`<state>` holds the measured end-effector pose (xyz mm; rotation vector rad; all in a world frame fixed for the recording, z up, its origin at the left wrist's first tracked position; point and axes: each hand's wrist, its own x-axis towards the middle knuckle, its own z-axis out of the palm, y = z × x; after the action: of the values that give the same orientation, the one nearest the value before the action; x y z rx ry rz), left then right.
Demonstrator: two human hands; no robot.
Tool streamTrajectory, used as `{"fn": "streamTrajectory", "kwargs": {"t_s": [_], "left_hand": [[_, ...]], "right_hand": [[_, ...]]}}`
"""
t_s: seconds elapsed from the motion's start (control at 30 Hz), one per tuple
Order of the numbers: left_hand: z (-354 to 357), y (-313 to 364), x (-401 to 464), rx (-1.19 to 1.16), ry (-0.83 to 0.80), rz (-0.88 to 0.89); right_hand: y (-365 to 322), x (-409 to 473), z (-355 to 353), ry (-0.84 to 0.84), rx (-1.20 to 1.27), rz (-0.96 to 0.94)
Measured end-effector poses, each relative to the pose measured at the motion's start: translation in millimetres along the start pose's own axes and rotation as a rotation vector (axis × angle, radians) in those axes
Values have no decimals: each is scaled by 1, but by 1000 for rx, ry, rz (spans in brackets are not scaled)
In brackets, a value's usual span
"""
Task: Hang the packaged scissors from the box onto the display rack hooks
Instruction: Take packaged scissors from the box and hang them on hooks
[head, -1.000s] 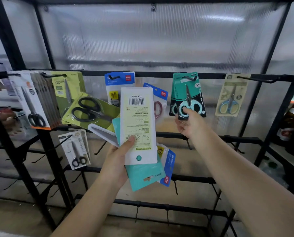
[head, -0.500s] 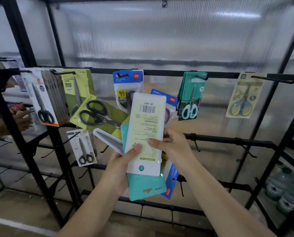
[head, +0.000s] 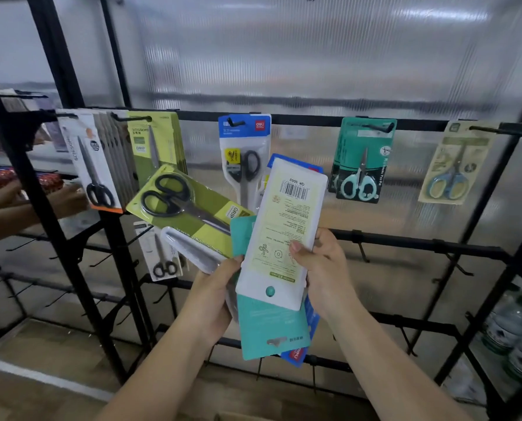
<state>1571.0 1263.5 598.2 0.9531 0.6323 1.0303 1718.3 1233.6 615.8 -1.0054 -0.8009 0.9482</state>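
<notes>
two hands now share the fanned bundle of carded scissor packs: the right hand [head: 320,268], which a second ago was up at the teal pack [head: 361,161] on the black rack's [head: 299,120] top rail, has come back, thumb and fingers pinching the white barcode-backed pack [head: 284,226] in front. the left hand [head: 214,296] is clamped on the bundle [head: 269,326]. next hanging begins. box unseen; lower packs partly hidden.

We see a black display rack [head: 311,120], top rail hooks loaded: white-orange scissors packs [head: 94,165] far left, green packs [head: 155,144], blue-header pack [head: 244,153], teal packs [head: 361,161], beige pack [head: 454,164] far right. One small pack [head: 159,253] hangs lower left.
</notes>
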Motion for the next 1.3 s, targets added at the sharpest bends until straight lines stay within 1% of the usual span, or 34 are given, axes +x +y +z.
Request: {"fn": "streamTrajectory", "kwargs": {"t_s": [0.17, 0.27, 0.4, 0.53, 0.67, 0.73, 0.83, 0.9, 0.97, 1.0, 1.07, 1.17, 1.3], "left_hand": [[-18, 5, -10, 36, 83, 99], [-38, 16, -10, 41, 161, 151], [-76, 38, -9, 38, 244, 161], [-120, 64, -6, 107, 280, 166], [-169, 93, 2, 89, 291, 106], [-192, 105, 6, 64, 309, 88], [-219, 118, 11, 59, 325, 47], [-233, 126, 13, 69, 295, 41], [-244, 132, 16, 75, 260, 63], [-249, 135, 18, 68, 242, 74], [-259, 140, 24, 34, 222, 82], [-271, 142, 34, -2, 204, 86], [-286, 142, 44, 2, 172, 70]], "right_hand": [[11, 1, 15, -80, 24, 46], [15, 5, 36, -149, -72, 40], [21, 14, 66, -115, -152, 5], [30, 22, 95, -92, -198, -43], [31, 33, 121, -63, -147, -89], [29, 38, 134, -51, -119, -154], [34, 46, 152, 55, -252, -300], [33, 50, 166, 100, -256, -415], [30, 51, 181, 48, -314, -636], [31, 52, 187, -13, -341, -690], [37, 55, 200, -62, -328, -688], [52, 62, 216, -54, -175, -641], [64, 63, 233, 11, -224, -513]]}}
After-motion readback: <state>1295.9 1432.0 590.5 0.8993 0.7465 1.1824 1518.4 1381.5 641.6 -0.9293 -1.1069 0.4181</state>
